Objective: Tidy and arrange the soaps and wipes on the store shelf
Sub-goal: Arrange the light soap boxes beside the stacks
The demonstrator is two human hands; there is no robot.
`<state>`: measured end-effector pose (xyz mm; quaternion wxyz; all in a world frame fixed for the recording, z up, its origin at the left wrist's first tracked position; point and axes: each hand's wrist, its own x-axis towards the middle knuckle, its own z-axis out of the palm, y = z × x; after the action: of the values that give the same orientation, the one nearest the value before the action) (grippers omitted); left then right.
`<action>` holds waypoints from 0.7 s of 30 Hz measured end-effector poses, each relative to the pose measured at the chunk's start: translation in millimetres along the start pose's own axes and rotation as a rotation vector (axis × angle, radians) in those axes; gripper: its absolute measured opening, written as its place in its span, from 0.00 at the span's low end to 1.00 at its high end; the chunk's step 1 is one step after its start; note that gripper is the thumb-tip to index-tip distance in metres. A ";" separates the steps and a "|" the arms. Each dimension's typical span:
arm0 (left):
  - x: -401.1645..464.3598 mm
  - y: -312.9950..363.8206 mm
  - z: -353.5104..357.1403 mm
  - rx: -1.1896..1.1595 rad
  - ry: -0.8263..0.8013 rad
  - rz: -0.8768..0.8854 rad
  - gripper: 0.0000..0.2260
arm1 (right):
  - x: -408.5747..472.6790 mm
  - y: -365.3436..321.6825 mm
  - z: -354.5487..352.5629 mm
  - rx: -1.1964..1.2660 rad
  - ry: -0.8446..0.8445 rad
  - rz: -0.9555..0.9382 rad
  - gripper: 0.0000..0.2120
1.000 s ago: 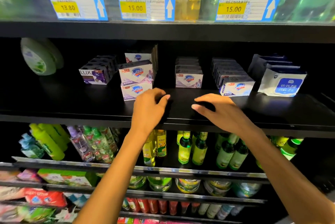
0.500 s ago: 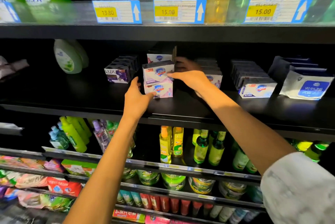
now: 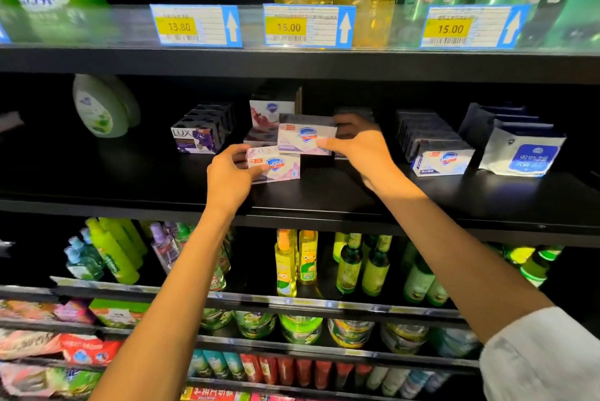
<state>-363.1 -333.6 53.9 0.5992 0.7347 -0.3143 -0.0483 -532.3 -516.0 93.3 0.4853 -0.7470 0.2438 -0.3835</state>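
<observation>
Two hands: both reach up from below onto the black middle shelf (image 3: 422,196), each gripping one soap box.
Left hand (image 3: 229,175): fingers and thumb curled round the left end of the lower soap box (image 3: 274,165), which sits low at the shelf's front, tilted slightly.
Right hand (image 3: 360,153): thumb on the front and fingers behind the right end of the upper soap box (image 3: 306,137), held higher and just right of the lower one; their corners nearly meet.
Sleeve (image 3: 545,358): white, on the right arm at the lower right corner.
Behind the held boxes: a standing soap pack (image 3: 271,108) with a reddish print, deeper in the shelf.
Left of the hands: a row of purple soap boxes (image 3: 194,139) marked LUX, then a pale green bottle (image 3: 97,105) lying tipped.
Right of the hands: a row of white soap boxes (image 3: 443,162) running back, then wipes packs (image 3: 526,153) with a blue label, well apart from both hands.
Above: price tags (image 3: 308,25) on the upper shelf edge.
</observation>
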 end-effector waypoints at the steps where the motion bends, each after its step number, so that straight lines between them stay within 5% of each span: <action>1: -1.1 0.4 -0.2 0.002 -0.011 0.004 0.22 | -2.6 4.6 -11.1 0.011 0.030 0.012 0.23; 9: -16.5 10.6 7.6 -0.053 -0.135 0.050 0.21 | -26.4 37.7 -83.4 -0.076 0.102 0.125 0.16; 21: -31.4 27.2 37.3 0.002 -0.263 0.109 0.21 | -10.1 47.6 -78.3 -0.500 0.077 0.067 0.19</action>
<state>-415.9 -351.3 58.8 0.5538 0.7046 -0.4296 -0.1110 -601.2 -570.2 64.9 0.2885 -0.8201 0.3740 -0.3230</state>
